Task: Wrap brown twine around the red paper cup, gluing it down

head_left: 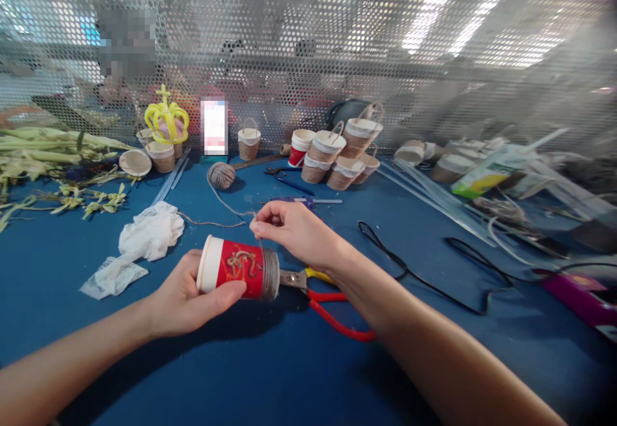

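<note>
A red and white paper cup (241, 265) lies tilted on its side in my left hand (193, 294), fingers behind it and thumb along its front. Grey twine is wound in several turns around the cup's base end, on the right. My right hand (284, 227) pinches the twine (231, 209) just above those turns. From there the strand runs back to a ball of twine (222, 175). Scissors (337, 313) with red and yellow handles lie beneath my right forearm, their blades partly hidden by the cup.
Twine-covered cups with handles (324, 146) stand in a cluster at the back. Crumpled white lace (152, 230) lies left of the cup. A glue gun (308, 202) rests beyond my right hand. A black cable (385, 249) and clear sticks (443, 201) lie on the right; dried stalks (43, 146) are on the left.
</note>
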A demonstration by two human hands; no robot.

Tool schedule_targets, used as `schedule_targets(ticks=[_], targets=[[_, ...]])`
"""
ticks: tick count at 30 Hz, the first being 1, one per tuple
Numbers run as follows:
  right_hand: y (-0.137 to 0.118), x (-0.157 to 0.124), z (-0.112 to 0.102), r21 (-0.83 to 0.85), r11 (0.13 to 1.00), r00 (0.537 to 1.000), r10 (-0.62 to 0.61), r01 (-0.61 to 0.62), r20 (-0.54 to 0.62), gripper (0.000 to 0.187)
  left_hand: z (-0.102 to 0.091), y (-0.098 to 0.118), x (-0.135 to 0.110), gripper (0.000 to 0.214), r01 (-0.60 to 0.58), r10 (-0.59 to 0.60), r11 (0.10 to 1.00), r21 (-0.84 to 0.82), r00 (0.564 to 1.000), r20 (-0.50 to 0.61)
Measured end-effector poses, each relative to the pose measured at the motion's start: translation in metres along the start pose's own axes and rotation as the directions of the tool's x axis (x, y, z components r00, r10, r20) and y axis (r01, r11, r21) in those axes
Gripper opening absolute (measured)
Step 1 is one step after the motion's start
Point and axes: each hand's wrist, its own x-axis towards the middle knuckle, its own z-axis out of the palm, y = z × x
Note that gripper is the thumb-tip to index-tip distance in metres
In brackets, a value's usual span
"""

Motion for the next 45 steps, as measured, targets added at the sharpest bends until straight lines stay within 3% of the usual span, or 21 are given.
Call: schedule_targets(ticks=[14,21,26,30,45], targets=[[0.001,0.0,0.002,0.043,0.998,0.998,0.052,-0.054,0.046,0.007,-0.001,0.001,-0.002,0.024,-0.004,0.005,1.0,0.02,0.999,-0.043],[0.009,0.005,0.004,0.154,0.978,0.987,0.125,-0.139,0.101,0.01,0.0,-0.006,-0.001,0.02,0.094,-0.129,0.969,-0.23,0.981,-0.143],[0.013,0.006,0.006,0.233,0.958,0.984,0.141,-0.164,0.11,0.01,0.002,-0.006,0.004,0.017,0.077,-0.171,0.866,-0.494,0.974,-0.149],[0.016,0.008,0.008,0.273,0.942,0.979,0.17,-0.194,0.11,0.011,0.003,0.0,0.008,0.02,0.108,-0.248,0.784,-0.612,0.957,-0.148],[0.016,0.007,0.011,0.291,0.927,0.97,0.206,-0.236,0.131,0.012,0.004,0.0,0.008,0.018,0.124,-0.283,0.737,-0.665,0.95,-0.136]])
